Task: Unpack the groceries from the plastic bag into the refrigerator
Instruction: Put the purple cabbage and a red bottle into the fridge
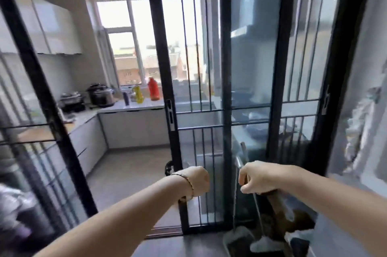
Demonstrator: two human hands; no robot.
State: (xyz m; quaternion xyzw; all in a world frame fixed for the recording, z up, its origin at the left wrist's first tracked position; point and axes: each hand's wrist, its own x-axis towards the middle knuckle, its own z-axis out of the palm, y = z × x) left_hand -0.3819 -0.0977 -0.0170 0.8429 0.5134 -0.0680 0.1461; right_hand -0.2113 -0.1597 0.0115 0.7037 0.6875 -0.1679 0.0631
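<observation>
Past the black sliding door is a kitchen, with pots and bottles on the worktop under the window. I cannot see a fridge for sure. The left hand is at the door's edge, but its fingers are hidden, so I cannot tell if it grips. Further right, the right hand curls its fingers and pinches the top of the plastic bag, which hangs down below it. The open gap lies left of the bag, so the bag must go that way.
</observation>
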